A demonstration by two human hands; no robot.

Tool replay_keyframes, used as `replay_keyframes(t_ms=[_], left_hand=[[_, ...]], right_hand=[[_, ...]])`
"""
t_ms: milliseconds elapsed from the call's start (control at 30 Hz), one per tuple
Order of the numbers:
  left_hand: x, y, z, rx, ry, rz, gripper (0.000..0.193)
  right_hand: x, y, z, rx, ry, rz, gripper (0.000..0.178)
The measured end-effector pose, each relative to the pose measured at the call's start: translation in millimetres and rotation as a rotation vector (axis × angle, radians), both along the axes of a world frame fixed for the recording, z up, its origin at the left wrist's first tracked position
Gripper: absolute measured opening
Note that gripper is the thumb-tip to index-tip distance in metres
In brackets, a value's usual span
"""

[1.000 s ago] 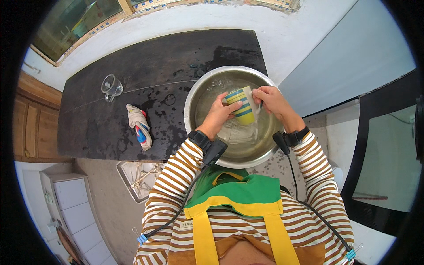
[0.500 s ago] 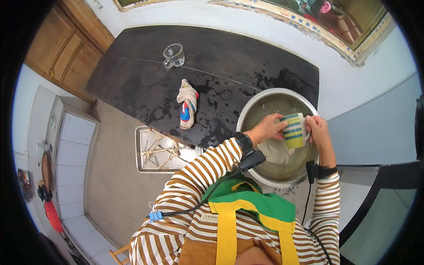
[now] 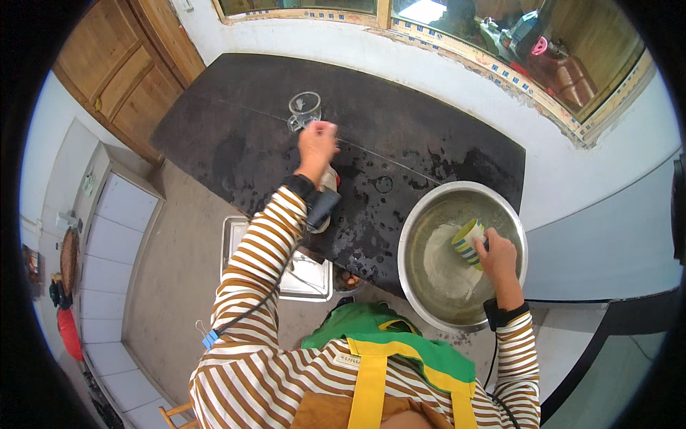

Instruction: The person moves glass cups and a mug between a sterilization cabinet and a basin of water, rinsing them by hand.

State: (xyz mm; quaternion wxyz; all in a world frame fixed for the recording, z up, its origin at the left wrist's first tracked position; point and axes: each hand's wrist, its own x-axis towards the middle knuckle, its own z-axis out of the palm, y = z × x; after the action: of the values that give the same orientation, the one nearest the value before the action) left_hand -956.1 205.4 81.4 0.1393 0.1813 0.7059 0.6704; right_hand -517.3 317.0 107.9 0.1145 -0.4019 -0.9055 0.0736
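My right hand (image 3: pixel 499 259) is closed round the handle of a yellow-green mug (image 3: pixel 468 242) with blue and white stripes. The mug is tilted inside a wide metal basin (image 3: pixel 409 282) of cloudy water, its mouth toward the upper left. Over the dark table, my left hand (image 3: pixel 316 150) is just short of a clear glass mug (image 3: pixel 306 105) with a handle. Motion blurs its fingers, and I cannot make out a grip. Below that hand, a bunched light cloth (image 3: pixel 329 179) is partly hidden by my wrist and wristband.
Water drops and wet patches mark the black table (image 3: pixel 236 136). Lower down, a metal tray (image 3: pixel 314 286) stands partly behind my left sleeve, beside a dark container (image 3: pixel 348 279) of roundish brown things. A window (image 3: pixel 572 64) is set in the wall behind.
My left hand has let go of the striped mug and swung up and left across the table toward the glass mug. My right hand has lowered the striped mug in the basin.
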Motion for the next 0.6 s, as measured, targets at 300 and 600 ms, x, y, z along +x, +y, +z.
replay_keyframes(t_ms=[300, 600], left_hand=[[-108.0, -24.8, -26.3, -0.195, -0.249, 0.071, 0.060], [-144.0, -0.8, -85.8, -0.178, -0.250, -0.017, 0.039]], right_hand=[[-7.5, -25.6, -9.7, -0.130, -0.067, 0.023, 0.024], [9.5, -42.1, -26.0, -0.201, -0.213, 0.019, 0.023]])
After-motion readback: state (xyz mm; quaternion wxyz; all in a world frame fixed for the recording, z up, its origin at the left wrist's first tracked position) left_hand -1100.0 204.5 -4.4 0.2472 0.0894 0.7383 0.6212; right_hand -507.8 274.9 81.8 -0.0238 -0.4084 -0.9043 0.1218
